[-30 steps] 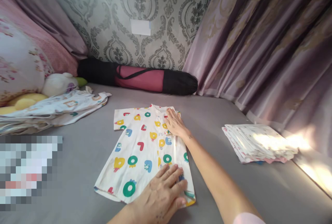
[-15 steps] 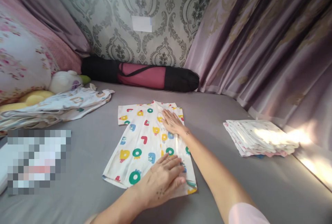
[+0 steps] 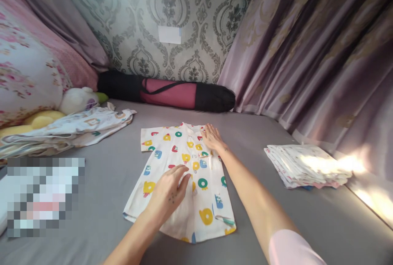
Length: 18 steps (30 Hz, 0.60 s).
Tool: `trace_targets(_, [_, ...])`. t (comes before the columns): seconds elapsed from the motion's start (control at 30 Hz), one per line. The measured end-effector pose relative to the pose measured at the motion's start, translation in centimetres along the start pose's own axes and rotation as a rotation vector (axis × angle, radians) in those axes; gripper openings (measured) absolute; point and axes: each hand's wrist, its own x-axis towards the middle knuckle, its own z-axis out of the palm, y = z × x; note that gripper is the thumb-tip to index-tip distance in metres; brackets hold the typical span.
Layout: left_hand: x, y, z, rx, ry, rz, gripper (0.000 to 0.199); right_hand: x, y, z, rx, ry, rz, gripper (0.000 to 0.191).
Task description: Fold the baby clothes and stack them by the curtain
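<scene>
A small white short-sleeved shirt (image 3: 178,216) with colourful letter prints lies spread out on the grey bed sheet, its collar toward the wall. My right hand (image 3: 213,137) rests open and flat by the shirt's right shoulder and sleeve, covering part of that sleeve. Over the middle of the shirt is my left hand (image 3: 172,185), palm down with fingers loosely bent and thumb apart, holding nothing. Whether its fingertips touch the cloth I cannot tell. The shirt's lower right hem corner is slightly turned over.
A stack of folded white clothes (image 3: 307,167) lies on the right. Printed garments (image 3: 89,124) are heaped at the left beside a plush toy (image 3: 78,99) and a floral pillow (image 3: 27,68). A black and maroon long bag (image 3: 168,93) lies along the wall. Curtains (image 3: 307,52) hang right.
My right hand has slid away from me to the shirt's right shoulder. My left hand has moved from the lower right of the shirt up and left toward its middle.
</scene>
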Motion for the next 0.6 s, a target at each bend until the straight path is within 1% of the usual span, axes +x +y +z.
trace_targets(0.1, [0.1,-0.4,0.1,0.004,0.004,-0.028,0.030,0.8,0.0,1.0,-0.029,-0.006,0.009,0.071])
trace_targets(0.17, [0.1,-0.6,0.1,0.004,0.001,-0.057,0.031,1.1,0.2,1.3,-0.035,-0.020,0.013,0.071])
trace_targets(0.27, [0.2,-0.6,-0.1,0.009,-0.015,-0.099,0.032,1.6,0.1,0.9,-0.034,-0.059,0.021,0.069])
trace_targets(0.33, [0.1,-0.6,-0.3,0.012,-0.011,-0.110,0.031,1.9,-0.5,0.5,-0.036,-0.046,0.013,0.069])
trace_targets(0.4, [0.1,-0.5,-0.3,0.016,-0.006,-0.121,0.031,2.0,-1.3,0.5,-0.043,0.003,-0.044,0.069])
trace_targets(0.47, [0.1,-0.6,-0.2,0.019,-0.002,-0.139,0.031,2.0,-2.1,0.9,-0.047,0.012,-0.130,0.070])
trace_targets(0.53, [0.2,-0.7,-0.1,0.021,0.004,-0.160,0.032,1.9,-2.7,1.3,-0.043,-0.035,-0.182,0.071])
trace_targets(0.6, [0.4,-0.8,-0.1,0.025,0.011,-0.177,0.032,1.8,-3.0,1.3,-0.035,-0.092,-0.180,0.072])
